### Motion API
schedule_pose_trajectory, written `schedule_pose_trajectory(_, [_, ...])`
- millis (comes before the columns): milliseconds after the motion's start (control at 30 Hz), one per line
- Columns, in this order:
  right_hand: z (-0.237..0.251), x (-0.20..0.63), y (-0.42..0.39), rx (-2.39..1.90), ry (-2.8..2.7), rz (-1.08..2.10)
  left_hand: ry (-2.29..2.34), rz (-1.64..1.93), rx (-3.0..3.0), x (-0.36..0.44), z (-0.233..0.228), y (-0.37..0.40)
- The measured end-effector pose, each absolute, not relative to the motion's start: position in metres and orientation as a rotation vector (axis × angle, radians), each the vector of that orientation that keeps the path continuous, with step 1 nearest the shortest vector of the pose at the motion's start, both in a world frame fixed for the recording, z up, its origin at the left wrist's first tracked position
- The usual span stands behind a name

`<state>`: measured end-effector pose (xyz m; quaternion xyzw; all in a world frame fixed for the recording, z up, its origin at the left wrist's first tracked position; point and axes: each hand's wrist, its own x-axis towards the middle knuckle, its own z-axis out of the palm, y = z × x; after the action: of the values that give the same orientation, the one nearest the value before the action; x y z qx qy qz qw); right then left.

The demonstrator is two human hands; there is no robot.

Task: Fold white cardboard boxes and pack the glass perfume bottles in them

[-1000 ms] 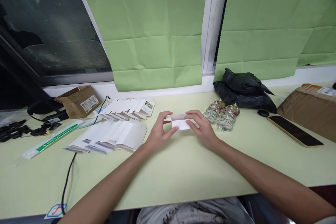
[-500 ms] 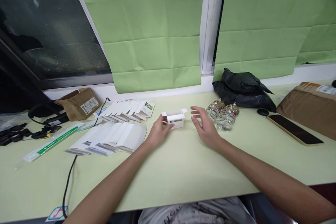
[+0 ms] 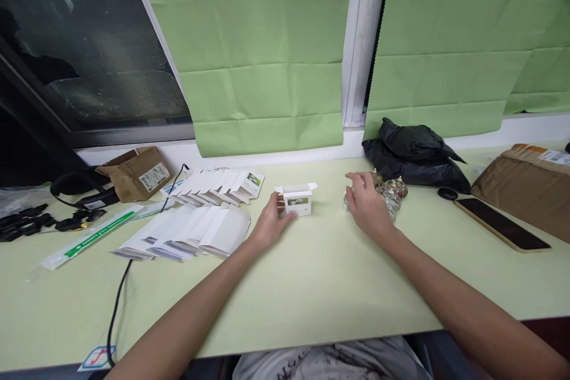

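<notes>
A small white carton [image 3: 298,202] stands upright on the pale green table [image 3: 294,291] with its top flaps open. My left hand [image 3: 269,224] holds it by its left side. My right hand [image 3: 367,204] is over the cluster of small clear glass bottles [image 3: 392,191] to the right of the carton, fingers curled at the nearest bottle; whether it grips one is hidden by the hand. Two rows of flat, unfolded white cartons [image 3: 196,230] lie fanned out to the left of my left hand.
A black plastic bag [image 3: 414,154] lies behind the bottles. A phone [image 3: 496,223] and a brown parcel [image 3: 525,187] sit at the right. At the left are a torn brown cardboard box [image 3: 136,171], a black cable [image 3: 116,303] and a long clear packet with a green stripe [image 3: 89,237].
Both hands were folding the carton a second ago. The right hand let go and moved right onto the glass bottles. The left hand stood the carton upright with its flaps open.
</notes>
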<state>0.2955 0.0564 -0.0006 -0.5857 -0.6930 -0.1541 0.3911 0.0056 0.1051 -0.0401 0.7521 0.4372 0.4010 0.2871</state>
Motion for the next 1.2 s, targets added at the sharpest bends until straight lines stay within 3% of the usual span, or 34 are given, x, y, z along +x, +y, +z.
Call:
schedule_pose_trajectory(533, [0.002,0.308,0.061,-2.093,-1.984,-0.318,1.316,1.088,2.002,0.004,-0.042,0.099])
schedule_pose_trajectory(1200, [0.001,0.299,0.064,-1.989,-1.984,-0.320,1.461,0.972,2.127,0.006,-0.040,0.101])
